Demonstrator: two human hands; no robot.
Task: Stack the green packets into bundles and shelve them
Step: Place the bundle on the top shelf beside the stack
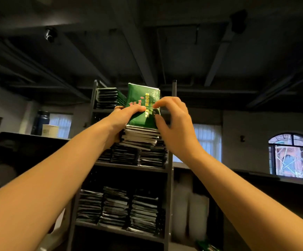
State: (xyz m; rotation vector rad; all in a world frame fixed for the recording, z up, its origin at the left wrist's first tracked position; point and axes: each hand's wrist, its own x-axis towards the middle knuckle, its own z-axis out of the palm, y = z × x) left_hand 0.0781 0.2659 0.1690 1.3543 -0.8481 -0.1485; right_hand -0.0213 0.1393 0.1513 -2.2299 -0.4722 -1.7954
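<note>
Holding a bundle up before the rack, both arms stretched out and upward. Gripped it in the left hand, thumb laid across the green face of the top packet, fingers curled round the far left side. Kept the right hand at the bundle's right edge, fingers curled, forefinger tip and thumb on the top packet. Seemed to pinch the edge there, though blur made that hard to judge. Held the bundle tilted, green face toward the camera, pale packet edges showing below it. Placed level with the rack's upper part, just above the stacks on the middle shelf. Could not tell whether touching them or apart. Saw more stacks on the top shelf, behind the left hand, and three side by side on the lower shelf. Noted a pale cup and a blue bottle just beside each other, well apart from the rack on the left.
</note>
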